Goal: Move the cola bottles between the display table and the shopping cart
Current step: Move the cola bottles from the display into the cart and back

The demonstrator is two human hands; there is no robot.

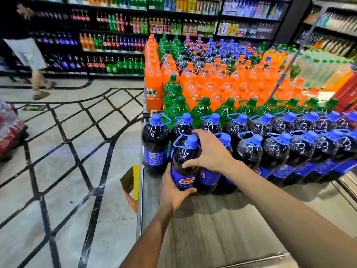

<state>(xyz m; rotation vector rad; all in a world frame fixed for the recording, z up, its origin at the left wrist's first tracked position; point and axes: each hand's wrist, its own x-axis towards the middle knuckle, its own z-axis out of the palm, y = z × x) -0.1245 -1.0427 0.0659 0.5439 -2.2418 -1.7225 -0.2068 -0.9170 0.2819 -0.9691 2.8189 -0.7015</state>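
bare table front (pixel 222 225) lies open; packed cola bottles (pixel 274 149) block behind.

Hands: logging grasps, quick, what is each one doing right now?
Left hand: holding the cola bottle low, at its label.
Right hand: holding the same bottle at its shoulder.

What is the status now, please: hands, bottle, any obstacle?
Left hand and right hand both grip front cola bottle, upright on display table. Neighbour bottles close beside.

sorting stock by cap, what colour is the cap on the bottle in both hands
Blue: the cola bottle has a blue cap and carry loop, clearest in the head view.
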